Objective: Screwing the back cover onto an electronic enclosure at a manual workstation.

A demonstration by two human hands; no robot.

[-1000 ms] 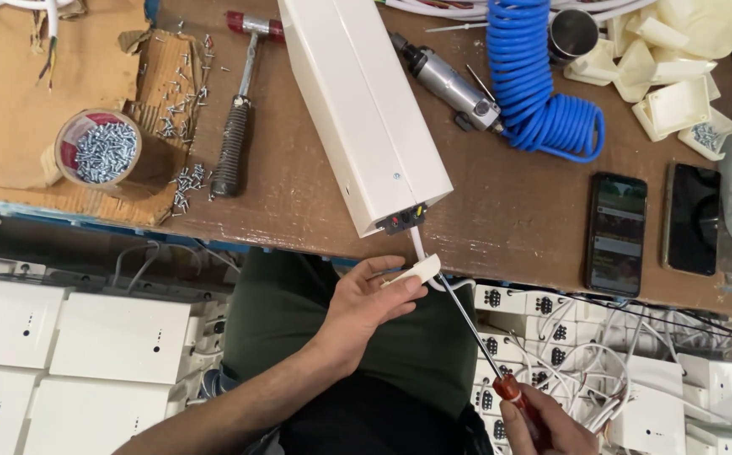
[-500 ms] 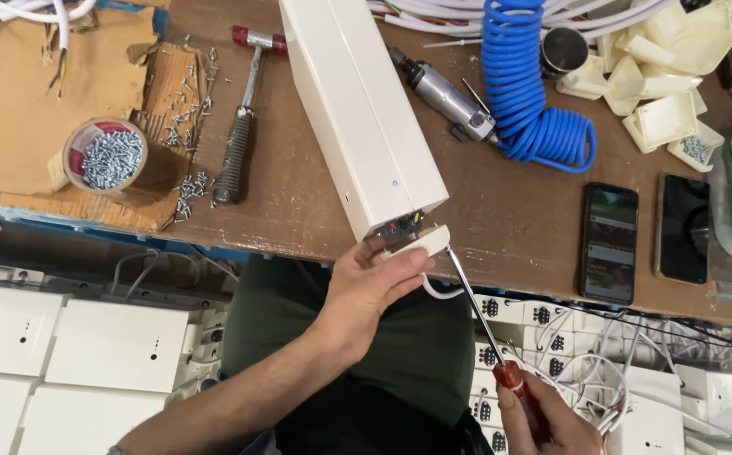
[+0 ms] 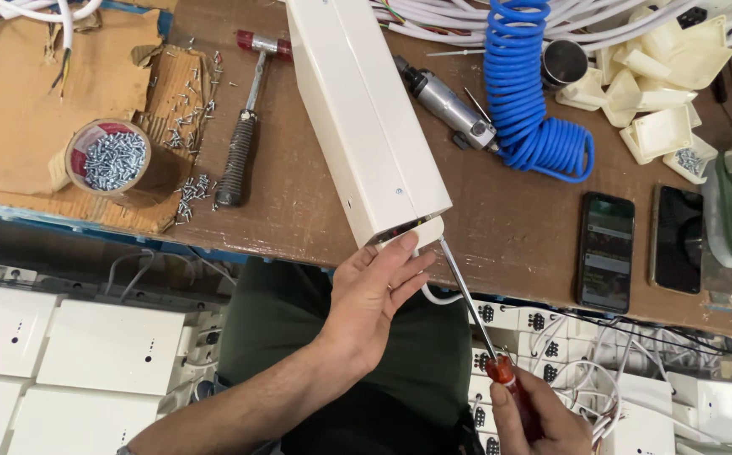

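A long white box-shaped housing [image 3: 357, 109] lies on the brown workbench [image 3: 299, 215], its near end at the table's front edge. My left hand [image 3: 374, 295] presses a small white end piece [image 3: 423, 232] against that end with thumb and fingertips. My right hand [image 3: 534, 413], at the bottom edge, grips the red handle of a screwdriver [image 3: 471, 307]. The screwdriver's steel shaft runs up and left, its tip at the end piece beside my left fingers. A white cable loops below the end piece.
A hammer [image 3: 244, 126], a tape roll filled with screws [image 3: 112, 160] and loose screws lie on cardboard at left. A pneumatic tool [image 3: 446, 105] with a blue coiled hose [image 3: 526, 93], two phones [image 3: 606, 251], white plastic covers [image 3: 661, 63] and stacked white panels [image 3: 105, 350] surround me.
My left hand brought the white end piece up against the housing's end. The screwdriver rose with my right hand, and its tip now meets the end piece.
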